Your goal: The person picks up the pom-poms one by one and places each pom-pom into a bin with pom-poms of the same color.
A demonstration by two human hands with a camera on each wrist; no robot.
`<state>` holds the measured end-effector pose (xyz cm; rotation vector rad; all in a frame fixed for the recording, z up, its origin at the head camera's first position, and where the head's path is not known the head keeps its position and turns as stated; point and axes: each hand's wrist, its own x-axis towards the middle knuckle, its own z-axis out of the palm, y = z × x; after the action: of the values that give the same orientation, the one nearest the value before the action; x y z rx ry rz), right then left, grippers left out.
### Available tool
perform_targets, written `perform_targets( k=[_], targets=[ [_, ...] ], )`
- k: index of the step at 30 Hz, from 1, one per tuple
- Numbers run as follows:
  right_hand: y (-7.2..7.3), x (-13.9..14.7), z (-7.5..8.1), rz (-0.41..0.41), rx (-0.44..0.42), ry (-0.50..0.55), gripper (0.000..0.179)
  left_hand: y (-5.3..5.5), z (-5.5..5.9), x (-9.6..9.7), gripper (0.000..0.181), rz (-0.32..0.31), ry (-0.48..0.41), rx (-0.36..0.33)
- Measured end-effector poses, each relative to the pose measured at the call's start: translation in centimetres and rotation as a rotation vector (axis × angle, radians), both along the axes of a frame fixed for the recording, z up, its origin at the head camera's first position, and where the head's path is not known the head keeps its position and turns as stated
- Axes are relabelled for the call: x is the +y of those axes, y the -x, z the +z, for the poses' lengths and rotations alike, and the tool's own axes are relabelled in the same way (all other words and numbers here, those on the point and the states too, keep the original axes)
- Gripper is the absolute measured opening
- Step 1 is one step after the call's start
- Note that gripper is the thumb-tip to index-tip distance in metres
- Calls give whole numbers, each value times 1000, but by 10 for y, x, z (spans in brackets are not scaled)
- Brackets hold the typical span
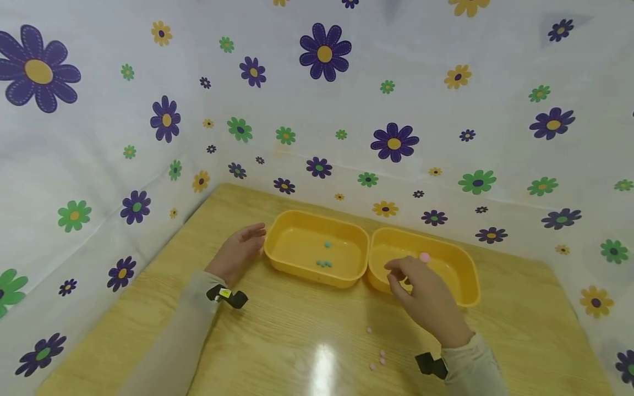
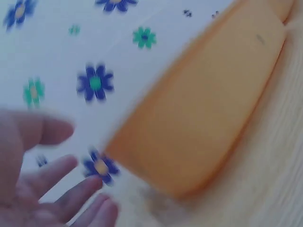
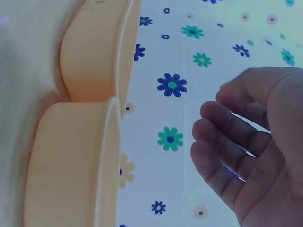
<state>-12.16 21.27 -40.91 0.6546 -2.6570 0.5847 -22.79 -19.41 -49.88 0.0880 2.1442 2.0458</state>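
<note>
My left hand is beside the left end of a yellow tray, its fingers loosely bent with nothing in them. Inside that tray lie several small teal pieces, one of them apart toward the back. Over the front of a second yellow tray hovers my right hand, thumb and fingers apart. The right wrist view shows the fingers gently curved and no object between them. A round pink piece shows just past the right hand, which hides part of that tray.
Several tiny pink pieces lie on the wooden table in front of the trays. The two trays stand end to end. A white flower-patterned cloth rises behind and along both sides of the table.
</note>
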Motion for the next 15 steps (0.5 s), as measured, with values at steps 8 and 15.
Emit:
perform_targets(
  k=[8,15],
  targets=[
    [-11,19,-19,-66,39,37,14,-45,48,67,27,-138,409,500],
    [-2,24,-38,-38,71,-9,20,-67,36,137,18,-368,628,682]
  ],
)
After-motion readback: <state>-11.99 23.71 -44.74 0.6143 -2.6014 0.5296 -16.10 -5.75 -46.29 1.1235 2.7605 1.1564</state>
